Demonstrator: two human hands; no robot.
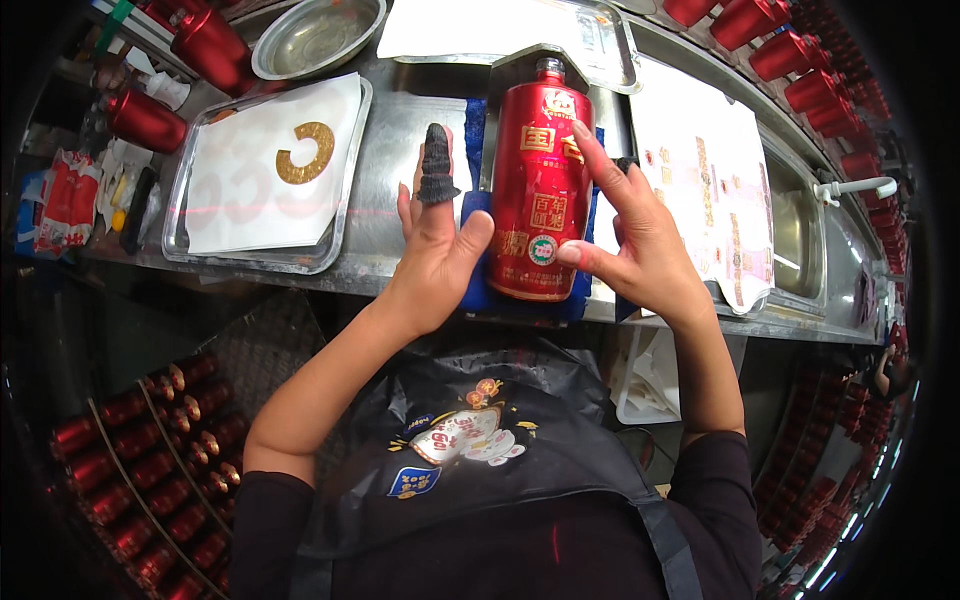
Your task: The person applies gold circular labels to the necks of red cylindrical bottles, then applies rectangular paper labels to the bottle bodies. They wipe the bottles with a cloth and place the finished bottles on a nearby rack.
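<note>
A red bottle (520,150) with gold lettering and a round green-and-white sticker lies on its back, neck pointing away, in a holder padded with blue cloth (474,207). To its left is my left hand (432,255), fingers stretched out and nothing in it, a black knitted cover on one finger. My right hand (645,245) is at the bottle's right side with fingers spread. Its index fingertip and thumb tip rest on, or just over, the bottle's front. Another black finger cover shows on that hand, partly hidden behind the index finger.
On the left, a metal tray (345,190) holds a white sheet with a gold C-shaped decal (306,153). A metal bowl (318,38) stands behind it. Sheets of gold decals (705,185) lie on the right, before a sink (798,235). Red bottles (145,118) stand around the bench.
</note>
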